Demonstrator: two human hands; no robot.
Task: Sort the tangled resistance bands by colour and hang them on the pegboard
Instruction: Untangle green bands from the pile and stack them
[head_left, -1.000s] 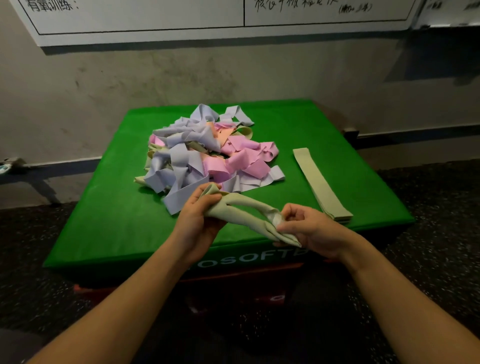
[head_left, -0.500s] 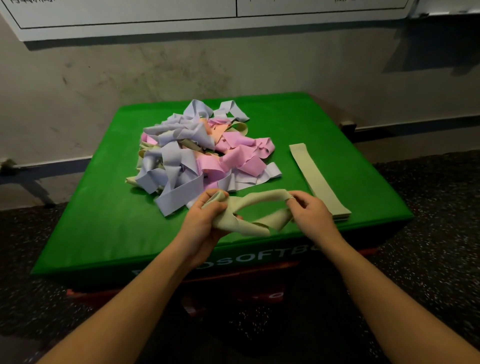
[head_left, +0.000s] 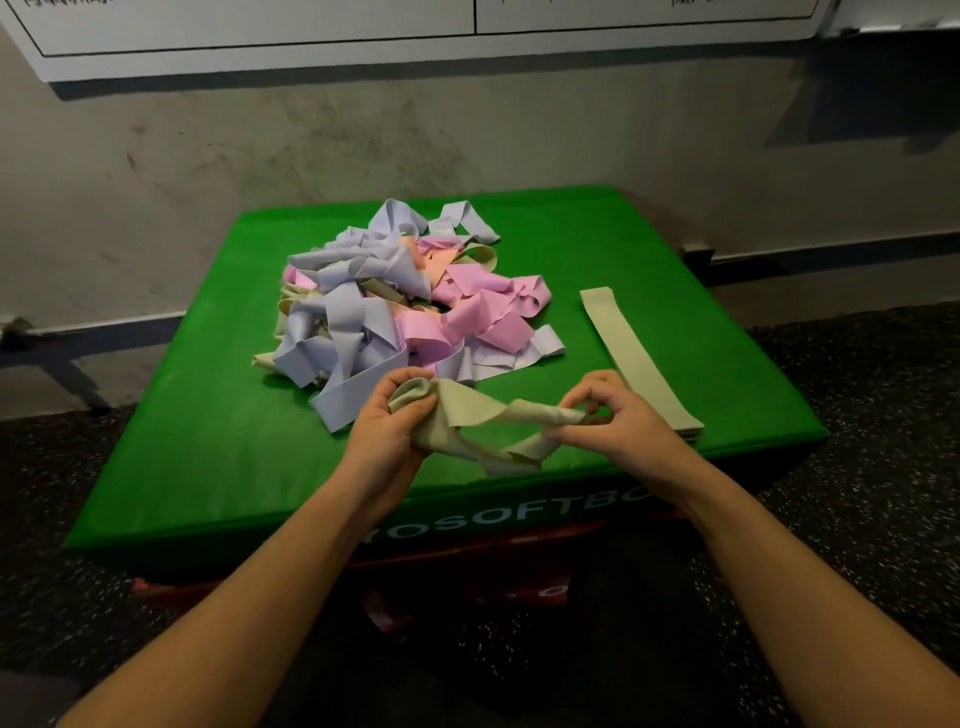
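Over the near edge of the green worktop (head_left: 208, 441), the left hand (head_left: 387, 423) and right hand (head_left: 615, 421) are gripping a pale green band (head_left: 488, 415), now opening from a flattened strip into a loop, seemingly being untwisted for the flat green stack (head_left: 636, 353) at right.

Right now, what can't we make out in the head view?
- Pegboard: not in the head view.
- Pile: lower bands covered by upper ones; no count possible.
- Box lettering: both ends cut off by the forearms.
- Held band: its ends sit inside the left hand and right hand.
- Flat bands: stacked, number unclear.
- Wall board: cropped by the top edge.
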